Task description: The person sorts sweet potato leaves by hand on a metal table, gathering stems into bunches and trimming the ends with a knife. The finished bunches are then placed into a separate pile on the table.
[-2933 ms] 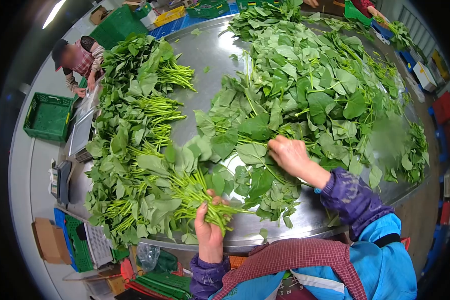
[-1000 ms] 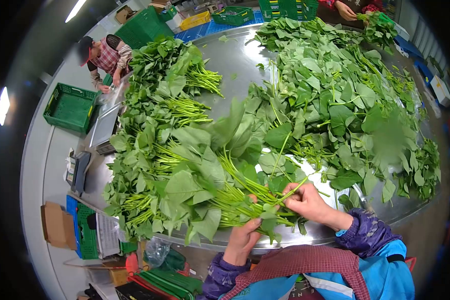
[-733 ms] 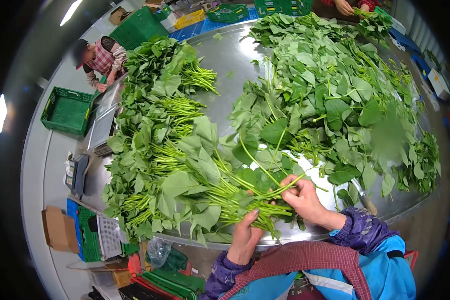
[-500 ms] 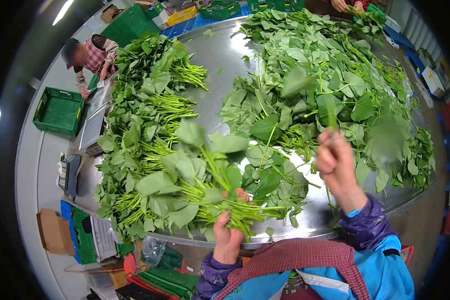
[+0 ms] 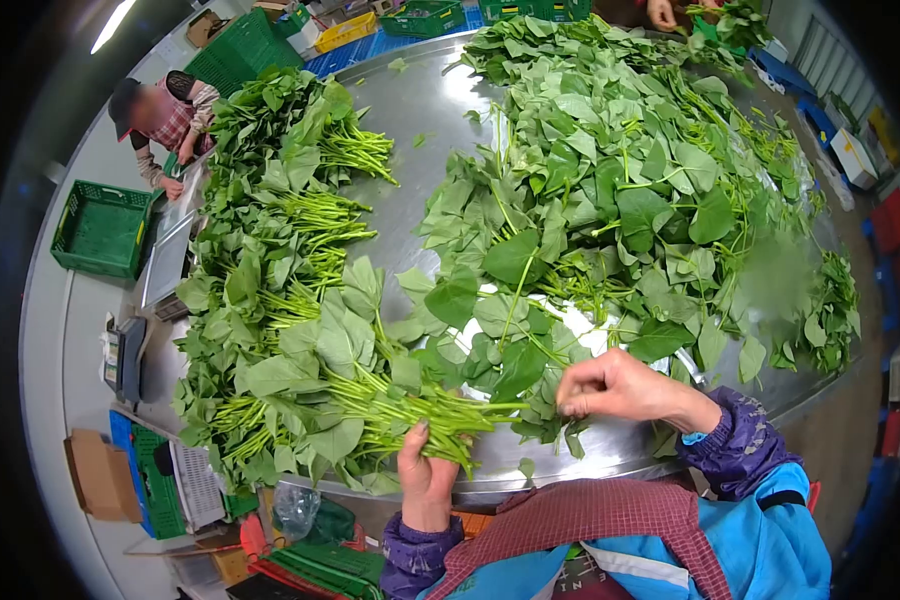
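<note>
A bunch of leafy green stems [image 5: 380, 400] lies in my left hand [image 5: 430, 480], whose fingers are wrapped round the stalks near the table's front edge. The stem ends point right. My right hand [image 5: 620, 388] is just right of those ends, with its thumb and fingertips pressed together. Whatever is in that pinch is too small to make out. Bundled greens [image 5: 300, 220] form a row on the left of the metal table [image 5: 410, 120]. A loose heap of leafy stems [image 5: 610, 190] covers the middle and right.
A co-worker [image 5: 165, 120] stands at the far left beside a green crate [image 5: 100, 230]. Another person's hands [image 5: 662, 14] show at the top right. A device with a display [image 5: 125, 355], a cardboard box [image 5: 102, 475] and stacked green crates [image 5: 330, 565] are at the left and lower left.
My right hand has come down and left from above the heap to the stem ends. My left hand, still round the bunch, has shifted slightly left and down.
</note>
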{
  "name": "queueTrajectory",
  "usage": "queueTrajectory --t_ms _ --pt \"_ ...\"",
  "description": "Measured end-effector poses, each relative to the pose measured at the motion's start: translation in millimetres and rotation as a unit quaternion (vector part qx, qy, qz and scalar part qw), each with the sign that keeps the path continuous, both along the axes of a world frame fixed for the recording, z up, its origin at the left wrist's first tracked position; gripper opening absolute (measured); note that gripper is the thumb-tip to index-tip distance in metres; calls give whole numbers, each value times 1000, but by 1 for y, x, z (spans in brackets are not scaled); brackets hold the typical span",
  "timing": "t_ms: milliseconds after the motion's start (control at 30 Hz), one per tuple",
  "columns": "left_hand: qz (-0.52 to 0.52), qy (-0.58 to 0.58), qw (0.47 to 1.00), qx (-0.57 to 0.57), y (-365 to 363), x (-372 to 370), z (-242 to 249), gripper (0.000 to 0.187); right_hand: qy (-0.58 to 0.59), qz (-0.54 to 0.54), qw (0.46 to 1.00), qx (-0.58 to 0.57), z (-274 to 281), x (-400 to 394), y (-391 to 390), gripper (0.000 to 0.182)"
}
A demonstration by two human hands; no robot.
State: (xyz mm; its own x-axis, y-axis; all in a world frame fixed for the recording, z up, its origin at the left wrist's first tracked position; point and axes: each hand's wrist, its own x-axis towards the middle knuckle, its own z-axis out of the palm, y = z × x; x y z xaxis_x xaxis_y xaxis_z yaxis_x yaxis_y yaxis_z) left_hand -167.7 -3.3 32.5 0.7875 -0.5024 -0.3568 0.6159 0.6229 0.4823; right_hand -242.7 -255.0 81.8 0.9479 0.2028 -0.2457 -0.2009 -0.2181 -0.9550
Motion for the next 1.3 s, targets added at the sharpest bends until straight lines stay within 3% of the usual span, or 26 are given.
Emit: queueTrajectory --t_ms 67,133,200,333,400,467,500,567,600,700,800,833,867,900,933,1033,1133,1233,1300 --pt "12 1 999 34 -4 -2 1 56 19 -29 999 -42 1 8 5 20" --pt "-24 9 1000 19 -7 -6 2 54 -60 -69 996 -12 -3 16 20 26" --pt "-45 -35 998 34 -14 -12 9 50 -64 35 995 -72 -4 19 29 20" --pt "-12 -10 1000 13 -1 -3 7 45 -85 103 986 -100 -9 15 12 16" --pt "-57 -15 998 -30 4 4 6 43 -69 146 978 -134 -12 15 -4 16" --pt "32 -72 997 -18 -1 8 18 40 -45 171 938 -298 -27 20 -15 14" --pt "21 -54 998 -24 5 9 19 42 -45 171 938 -299 -33 26 -18 14" --pt "33 -46 998 -35 9 12 13 45 -133 -29 878 -460 -50 42 -21 15" --pt "43 -37 997 -43 11 13 10 48 -153 -117 857 -478 -60 52 -19 17" --pt "21 27 996 -77 18 11 -7 53 -121 -115 823 -544 -88 69 -15 18" --pt "-4 79 992 -102 18 8 -10 56 -172 -103 833 -516 -85 69 -20 19" --pt "-10 80 992 -100 20 6 -12 56 -125 -129 939 -295 -66 66 -25 21" --pt "-16 82 992 -98 21 4 -15 56 -67 -148 985 -54 -45 61 -29 22" --pt "-15 85 991 -98 22 3 -18 56 38 -184 979 81 -17 52 -31 24" --pt "-24 78 987 -137 22 4 -20 56 44 -194 963 183 -16 47 -39 24" --pt "-47 53 982 -173 13 6 -15 54 9 -215 975 48 -31 41 -38 18" --pt "-40 46 986 -153 6 1 -5 53 -36 -216 952 212 -10 25 -27 13" --pt "-43 37 990 -126 6 4 1 53 -36 -230 957 173 -15 26 -20 12" --pt "-52 60 978 -193 6 6 -2 55 -37 -234 959 158 -16 23 -18 13"
